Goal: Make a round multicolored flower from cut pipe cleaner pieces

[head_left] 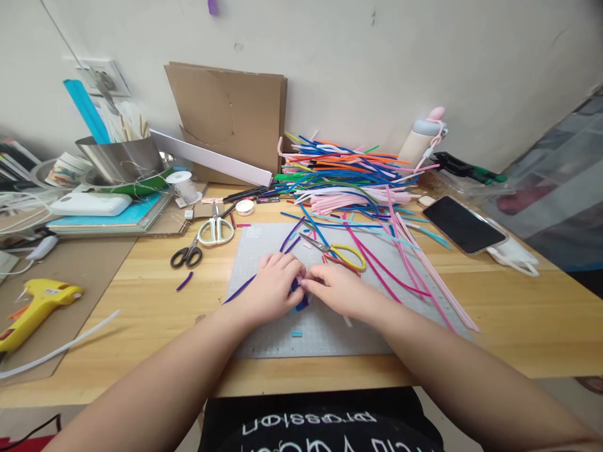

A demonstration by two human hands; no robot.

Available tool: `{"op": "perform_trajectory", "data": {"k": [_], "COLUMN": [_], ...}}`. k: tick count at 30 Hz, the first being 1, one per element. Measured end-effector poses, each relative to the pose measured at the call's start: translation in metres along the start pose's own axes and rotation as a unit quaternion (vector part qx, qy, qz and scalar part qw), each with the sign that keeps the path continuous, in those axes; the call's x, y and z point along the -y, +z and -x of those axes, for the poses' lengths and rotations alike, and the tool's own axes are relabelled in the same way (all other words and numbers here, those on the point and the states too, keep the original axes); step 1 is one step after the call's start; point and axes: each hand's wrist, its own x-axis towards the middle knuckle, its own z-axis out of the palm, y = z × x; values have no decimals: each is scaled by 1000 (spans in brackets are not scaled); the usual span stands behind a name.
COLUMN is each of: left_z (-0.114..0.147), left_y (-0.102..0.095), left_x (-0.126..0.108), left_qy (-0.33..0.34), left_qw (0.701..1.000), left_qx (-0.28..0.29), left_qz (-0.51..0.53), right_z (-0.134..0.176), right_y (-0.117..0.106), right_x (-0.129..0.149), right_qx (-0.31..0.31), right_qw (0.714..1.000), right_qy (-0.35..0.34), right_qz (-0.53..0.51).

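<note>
Over the grey cutting mat (268,342), my left hand (277,285) is closed around a small blue and purple pipe cleaner piece (301,304), mostly hidden by the fingers. My right hand (339,290) meets it fingertip to fingertip, pinching at the top of that piece; what lies in the pinch is too small to tell. A short white end (347,321) shows below the right hand. Just beyond the hands lie yellow-handled scissors (348,256), partly open. Pink pipe cleaners (377,267) stretch across the mat's right side, and a light-blue scrap (296,334) lies near its front edge.
A heap of coloured pipe cleaners (343,169) sits at the back by the wall. White-handled scissors (215,231), black-handled scissors (186,254) and a yellow glue gun (40,307) lie leftward. To the right are a phone (464,224) and a bottle (419,141).
</note>
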Motion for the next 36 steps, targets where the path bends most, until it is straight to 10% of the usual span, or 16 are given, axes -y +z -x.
{"op": "perform_trajectory", "data": {"k": [6,11,14,18,21,36], "left_z": [2,-1,-7,-10,-10,-11], "left_y": [-5,-12,-10,-9,-12,1], "left_x": [2,14,20,13,4,8], "left_qy": [-24,-108,-230,-216,-193,-213], "left_qw": [993,938,872,739,701,765], "left_qx": [-23,-143,-220,-99,-87,-195], "left_qz": [111,295,373,631,681,576], "right_z": [-5,3,6,6,7,5], "right_y": [14,-6,-10,-5,-3,1], "right_x": [-3,10,12,9,10,1], "right_qx": [59,-52,-128,-177,-175,-141], "right_qw": [951,954,958,956,958,977], "right_qy": [91,38,30,25,10,-11], "right_qz": [-290,-291,-256,-233,-229,-161]}}
